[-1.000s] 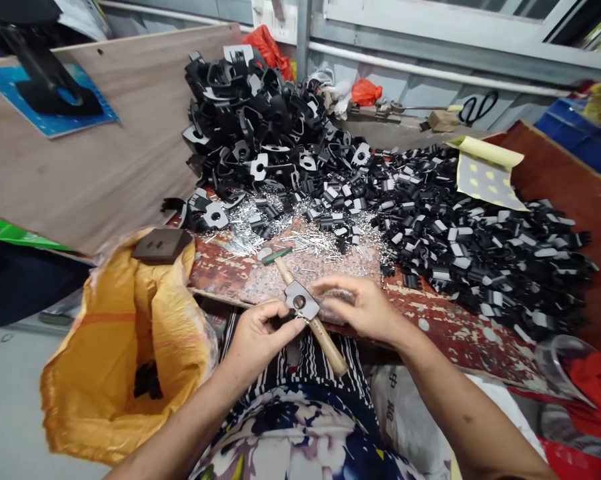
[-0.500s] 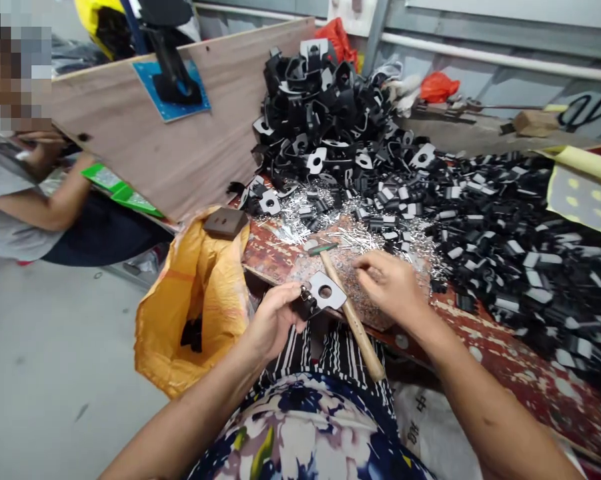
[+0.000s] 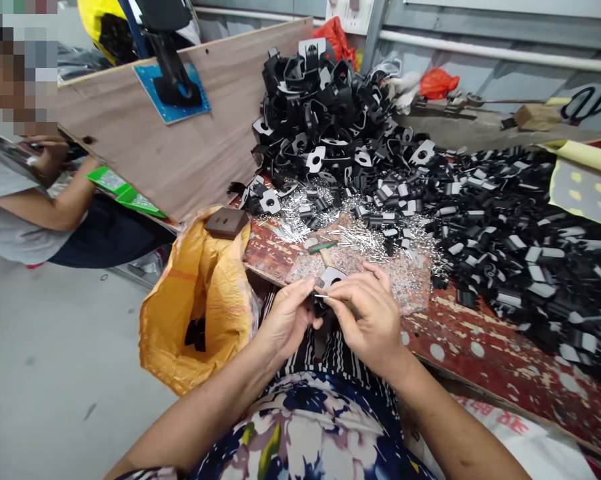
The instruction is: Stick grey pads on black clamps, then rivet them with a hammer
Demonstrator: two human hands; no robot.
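Note:
My left hand [image 3: 289,319] is closed on a black part with a grey-faced plate and a round hole [image 3: 331,274], held over my lap at the bench edge. Between the thumb and fingers of my right hand [image 3: 373,317] is a thin metal pin [image 3: 321,296], its end at the black part beside my left fingertips. Whether the pin has entered the part I cannot tell. Behind the hands lies a hammer with a green head [image 3: 323,247]; most of its wooden handle is hidden by my right hand and the part.
Loose metal pins [image 3: 363,239] are strewn over the red bench [image 3: 480,347]. Heaps of black parts [image 3: 325,107] rise behind and to the right. An open yellow sack [image 3: 155,327] stands left, a brown block [image 3: 227,222] on its rim. Beyond the wooden board [image 3: 230,120] sits another person [image 3: 35,213].
My right hand has moved left and down from above the bench to the black part, bringing a pin against it. The left hand still grips the part.

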